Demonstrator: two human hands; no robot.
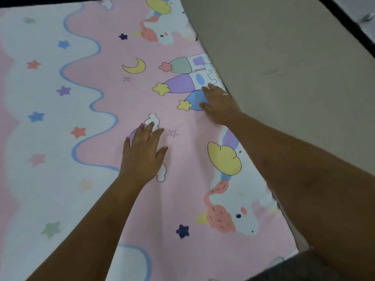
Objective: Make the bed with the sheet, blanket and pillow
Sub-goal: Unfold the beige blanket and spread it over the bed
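Sheet: the printed pink-and-white sheet (101,98) lay spread flat under both palms and ran out past them to the left, covering most of what showed.
Mattress: a bare tan mattress (284,67) was uncovered just beyond the right hand's outer side, so the sheet's edge fell short there; that side looked likely to need drawing across.
Right hand: the right hand (220,104) lay with fingers straight on the sheet beside that edge, gripping nothing, seemingly pressing the cloth smooth.
Left hand: the left hand (143,153) rested flat with fingers spread, nearer the body than the right hand, holding nothing, probably flattening faint creases.
Ring: a ring (225,94) sat on a right finger.
Containers: none visible.
Blanket, pillow: neither was in view.
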